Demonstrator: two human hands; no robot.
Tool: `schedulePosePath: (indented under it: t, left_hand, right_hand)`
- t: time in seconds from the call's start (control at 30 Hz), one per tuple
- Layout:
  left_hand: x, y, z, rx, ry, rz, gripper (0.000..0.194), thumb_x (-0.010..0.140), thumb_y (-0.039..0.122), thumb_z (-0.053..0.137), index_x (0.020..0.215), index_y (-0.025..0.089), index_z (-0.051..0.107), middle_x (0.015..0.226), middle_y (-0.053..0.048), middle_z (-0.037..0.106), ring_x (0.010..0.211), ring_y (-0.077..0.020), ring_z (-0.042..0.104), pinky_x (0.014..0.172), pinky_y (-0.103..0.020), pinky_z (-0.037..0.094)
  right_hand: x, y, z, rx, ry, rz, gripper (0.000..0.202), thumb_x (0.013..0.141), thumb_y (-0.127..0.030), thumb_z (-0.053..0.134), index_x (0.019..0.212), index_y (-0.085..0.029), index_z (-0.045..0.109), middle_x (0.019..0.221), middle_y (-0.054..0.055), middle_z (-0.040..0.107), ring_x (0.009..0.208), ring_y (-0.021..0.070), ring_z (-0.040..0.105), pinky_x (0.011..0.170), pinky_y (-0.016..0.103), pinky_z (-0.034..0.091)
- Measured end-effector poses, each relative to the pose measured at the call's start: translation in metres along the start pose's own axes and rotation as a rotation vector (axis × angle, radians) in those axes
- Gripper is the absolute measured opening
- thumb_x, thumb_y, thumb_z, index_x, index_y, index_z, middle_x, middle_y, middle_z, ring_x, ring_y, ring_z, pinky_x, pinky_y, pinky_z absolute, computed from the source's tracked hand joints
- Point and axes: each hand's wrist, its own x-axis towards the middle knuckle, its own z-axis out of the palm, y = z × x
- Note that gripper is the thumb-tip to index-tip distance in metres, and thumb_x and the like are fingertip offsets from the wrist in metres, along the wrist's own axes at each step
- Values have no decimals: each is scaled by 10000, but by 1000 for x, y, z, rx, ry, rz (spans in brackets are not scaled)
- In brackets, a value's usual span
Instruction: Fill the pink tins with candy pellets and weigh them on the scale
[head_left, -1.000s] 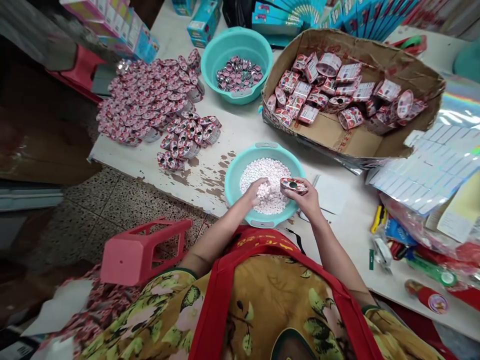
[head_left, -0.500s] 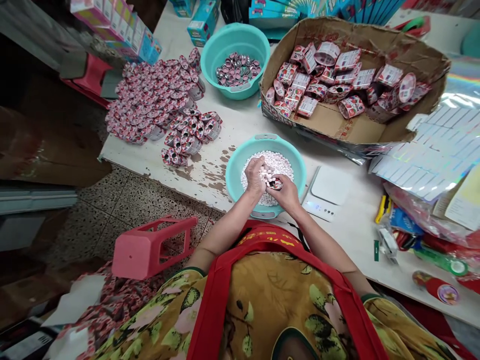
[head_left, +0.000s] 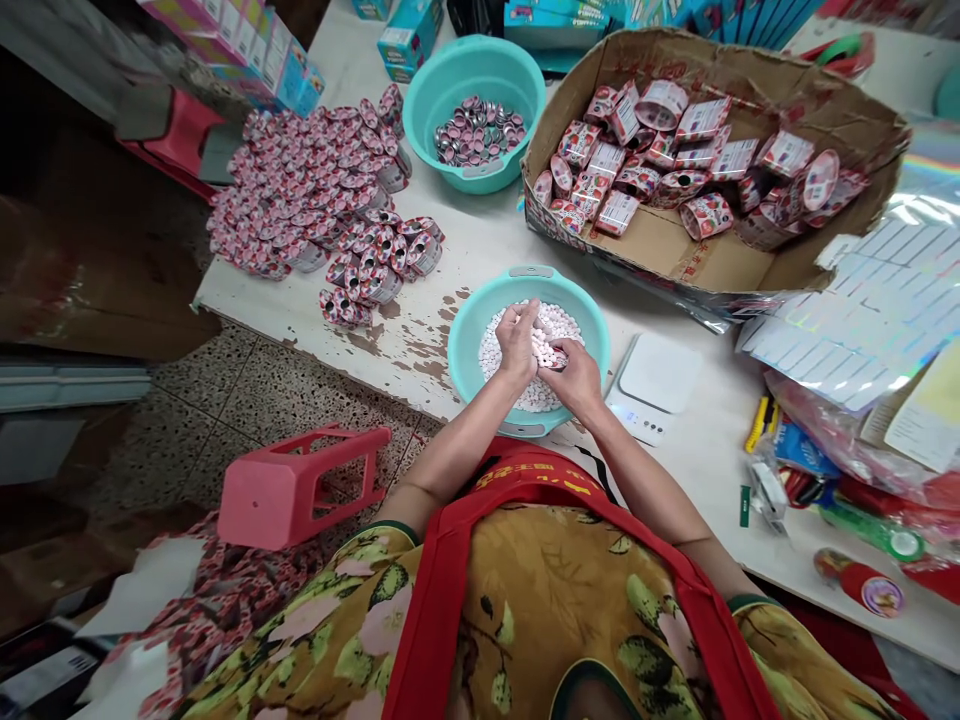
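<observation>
From afar, I see my left hand (head_left: 517,342) cupping white bits (head_left: 541,347) — my right hand (head_left: 580,380) grips the box (head_left: 559,359) over the bowl (head_left: 463,360). Pushing too many at once could make some miss the box.

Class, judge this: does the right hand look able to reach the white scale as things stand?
Probably yes: the scale sits just beyond the rim of the bowl, with nothing on top. However, the right hand holds a small container, so grasping may be awkward.
</observation>
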Motion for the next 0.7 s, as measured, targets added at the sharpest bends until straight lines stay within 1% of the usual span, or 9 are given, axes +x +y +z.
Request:
schedulePosePath:
  t: [0.13,0.27,0.37,0.53,0.63,0.7]
  left_hand:
    - [1,-2,4,29,-42,-26,439,859,493,761,713,191,478,601,62,475,514,-75,491,567,-232,408]
    - [1,-3,7,54,-46,-10,469,847,522,768,697,191,470,578,66,461,495,-69,463,533,-223,385]
    - [2,-3,8,71,-65,-32,486,843,550,763,696,193,468,582,64,461,494,-73,467,520,-224,384]
    - [3,-3,9,65,-52,-31,490,861,545,751,693,195,452,576,65,445,495,-71,471,515,-224,385]
    - [3,-3,10,38,-83,-27,508,853,558,755,682,198,440,553,71,423,483,-70,467,503,-219,381]
    - [2,-1,11,26,-119,-40,514,846,577,753,682,200,445,537,76,406,474,-73,467,498,-219,384]
  right_hand:
    - [2,3,-3,-4,1,10,374,705,-244,690,1077,-223,677,1140,76,702,1085,311,648,943,441,534]
    - [5,6,-4,11,-13,34,359,715,-274,701,1071,-231,678,1127,65,709,1064,302,651,934,431,536]
    - [6,6,-4,40,-18,35,345,730,-296,704,1069,-233,679,1133,60,715,1065,298,653,945,432,532]
    - [7,6,-4,48,-21,30,325,747,-301,709,1059,-217,681,1138,71,715,1054,291,661,934,421,531]
    - [8,8,-3,72,-6,15,332,741,-299,716,1061,-216,679,1145,73,715,1064,287,661,933,413,529]
    - [9,11,-1,109,16,2,328,727,-310,726,1037,-215,677,1115,73,720,1046,288,662,917,413,531]
